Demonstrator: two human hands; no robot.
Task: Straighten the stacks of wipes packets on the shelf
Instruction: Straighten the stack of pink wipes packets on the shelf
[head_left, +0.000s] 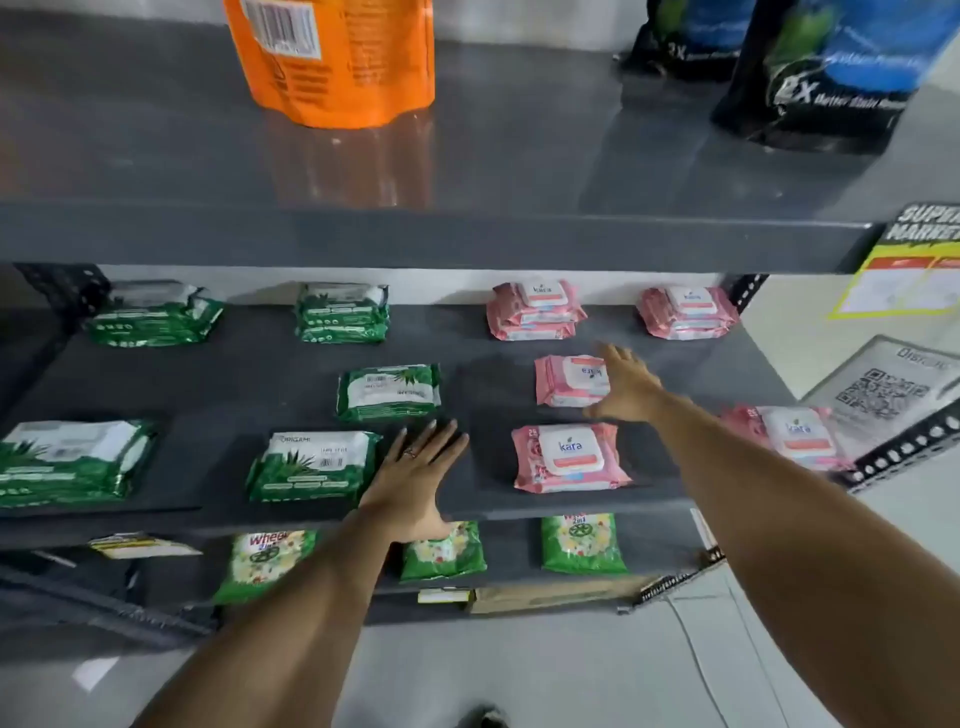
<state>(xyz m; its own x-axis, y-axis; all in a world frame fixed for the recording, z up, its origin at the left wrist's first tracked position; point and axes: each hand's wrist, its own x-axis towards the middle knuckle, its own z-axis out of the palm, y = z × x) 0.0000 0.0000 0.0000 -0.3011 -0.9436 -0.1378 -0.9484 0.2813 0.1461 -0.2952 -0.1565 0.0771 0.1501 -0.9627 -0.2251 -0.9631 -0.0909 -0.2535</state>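
While both arms reach over the dark grey shelf (234, 379), the right hand (626, 387) has its fingers spread and holds nothing, its palm side just touching the edge of a pink Kara wipes packet (569, 382). Nearer than that hand lies another pink Kara packet (569, 457); beyond it sit two short pink stacks (535, 310) (687, 313). The left hand (415, 475) is flat and open, fingers apart, empty, just beside a green Origami wipes packet (314, 465). Further green packets (389, 391) lie beyond and to its left.
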